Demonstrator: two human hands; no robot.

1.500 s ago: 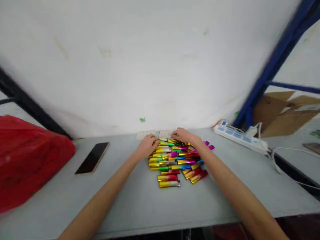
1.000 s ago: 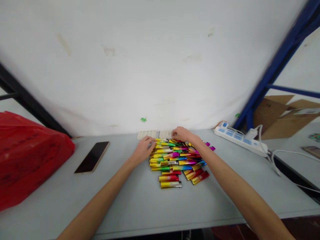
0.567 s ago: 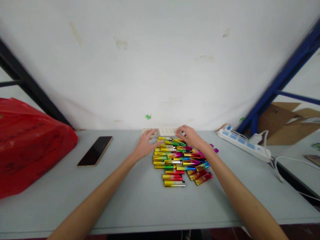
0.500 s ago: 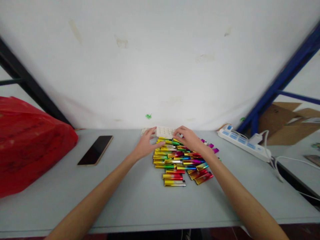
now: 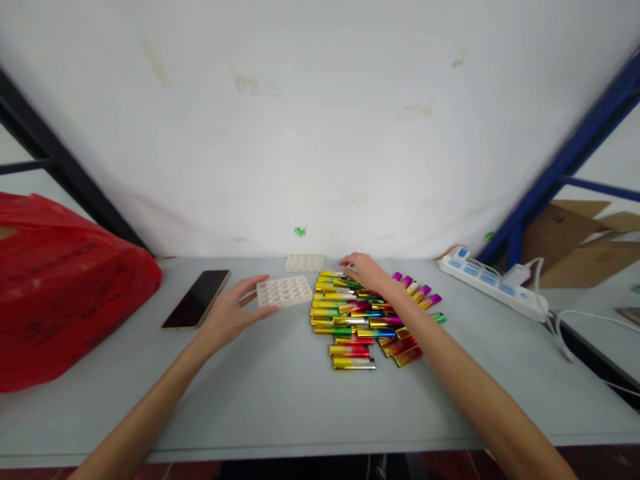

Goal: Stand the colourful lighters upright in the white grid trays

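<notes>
Head view: the white wall [image 5: 325, 147] fills most of what I see, and against it stands the long grey table [image 5: 270, 407]. A red plastic bag [image 5: 70, 300] slumps at the table's left end; over on the right, beyond a blue frame post, I make out an open cardboard box [image 5: 575, 247]. Mid-table lies a loose heap of shiny, many-coloured lighters [image 5: 350, 321], with a white power strip [image 5: 493, 285] well to its right. The person's left hand [image 5: 229, 315] is on the heap's left, thumb and fingers closed on the edge of a white dimpled tray [image 5: 285, 292], which sits between the phone [image 5: 197, 299] and the lighters. The right hand [image 5: 369, 272] is over the heap's far edge, fingers bent and close together; whether they hold anything, I can't tell. Near the wall lies a second tray [image 5: 304, 263], flat, and above it, a small green mark [image 5: 300, 231].
</notes>
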